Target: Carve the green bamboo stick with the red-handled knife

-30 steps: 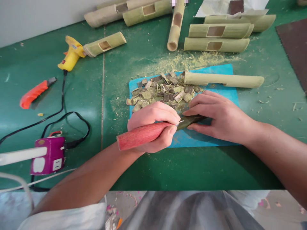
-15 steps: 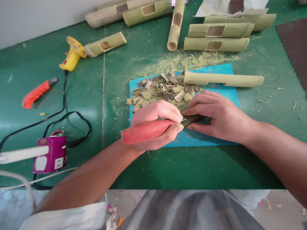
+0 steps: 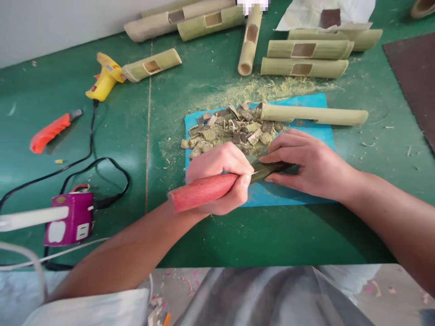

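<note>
My left hand [image 3: 222, 160] is closed around the thick red wooden handle of a carving knife [image 3: 204, 192]. Just a short bit of its thin pale blade shows past the fingertips, over a dark green bamboo piece [image 3: 261, 172]. My right hand [image 3: 311, 165] pinches that piece between thumb and fingers, which hide its far end. Both hands are low over a blue sheet [image 3: 285, 197]. Beyond them lies a heap of bamboo chips [image 3: 234, 129]. A pale bamboo tube [image 3: 316, 114] rests across the sheet's far right side.
Bamboo tubes with cut openings [image 3: 302, 68] line the back. To the left are a yellow glue gun [image 3: 105, 79], an orange utility knife [image 3: 50, 133] and a purple plug adapter [image 3: 70, 219] with cords. A dark brown mat [image 3: 414, 81] lies at right.
My left hand has drawn the carving knife slightly left, so more of the dark bamboo piece shows. My right hand keeps its pinch. The view has shifted a little.
</note>
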`<move>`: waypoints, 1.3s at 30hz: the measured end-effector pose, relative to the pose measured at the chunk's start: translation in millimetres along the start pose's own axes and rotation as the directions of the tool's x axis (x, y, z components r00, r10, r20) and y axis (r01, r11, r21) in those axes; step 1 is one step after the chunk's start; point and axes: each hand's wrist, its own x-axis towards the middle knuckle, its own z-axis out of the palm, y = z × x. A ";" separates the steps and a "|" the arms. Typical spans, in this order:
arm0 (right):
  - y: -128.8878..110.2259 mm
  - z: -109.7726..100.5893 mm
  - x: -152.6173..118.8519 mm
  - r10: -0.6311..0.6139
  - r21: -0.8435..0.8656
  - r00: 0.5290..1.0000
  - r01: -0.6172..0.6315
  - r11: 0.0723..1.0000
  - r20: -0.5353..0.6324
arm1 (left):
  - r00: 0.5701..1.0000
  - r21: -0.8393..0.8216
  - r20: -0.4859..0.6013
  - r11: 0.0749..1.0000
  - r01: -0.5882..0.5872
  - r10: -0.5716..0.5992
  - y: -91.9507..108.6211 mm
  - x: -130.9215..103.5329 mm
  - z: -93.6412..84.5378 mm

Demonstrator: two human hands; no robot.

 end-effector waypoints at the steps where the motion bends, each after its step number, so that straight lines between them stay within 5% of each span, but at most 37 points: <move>1: -0.1 0.2 -0.3 -0.001 -0.003 1.000 0.001 1.000 -0.004 | 1.000 0.000 -0.012 1.000 -0.012 0.012 -0.3 0.0 0.2; 10: 1.1 1.8 -1.3 0.014 0.018 1.000 -0.013 1.000 -0.017 | 0.993 0.050 -0.076 0.995 -0.084 0.088 -1.5 -2.1 -2.9; 25: -0.6 0.7 -0.1 0.031 0.013 1.000 -0.031 0.999 0.001 | 0.994 -0.016 -0.107 1.000 -0.026 0.025 -5.9 -6.6 -6.5; 31: -1.0 0.2 -0.1 0.027 -0.015 1.000 -0.027 1.000 0.008 | 0.994 -0.030 0.051 0.994 0.103 -0.101 -5.6 -5.1 -7.6; 39: -0.9 0.5 0.1 0.024 -0.022 1.000 -0.023 0.999 0.015 | 0.992 -0.004 0.057 0.993 0.117 -0.117 -8.1 -4.7 -6.6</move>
